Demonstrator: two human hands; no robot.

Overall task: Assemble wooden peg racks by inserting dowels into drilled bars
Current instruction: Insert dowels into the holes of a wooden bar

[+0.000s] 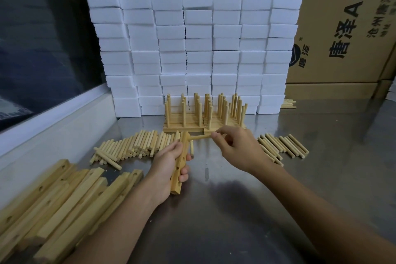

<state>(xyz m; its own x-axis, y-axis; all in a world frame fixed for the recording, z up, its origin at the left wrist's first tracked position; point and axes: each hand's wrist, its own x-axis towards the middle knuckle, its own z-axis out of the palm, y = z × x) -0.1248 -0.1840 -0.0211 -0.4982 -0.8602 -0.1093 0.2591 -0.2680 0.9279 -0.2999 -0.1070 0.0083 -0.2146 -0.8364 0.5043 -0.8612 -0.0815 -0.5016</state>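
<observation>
The bar [181, 162] is gripped upright in the left hand [166, 169]; a dowel [200, 137], pinched by the right hand [235, 148], lies crosswise, its tip at the bar's top hole.

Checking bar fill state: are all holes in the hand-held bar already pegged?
No: the bar gripped by the left hand shows empty holes along its face, and only one dowel, pinched by the right hand, meets its far end.
</observation>
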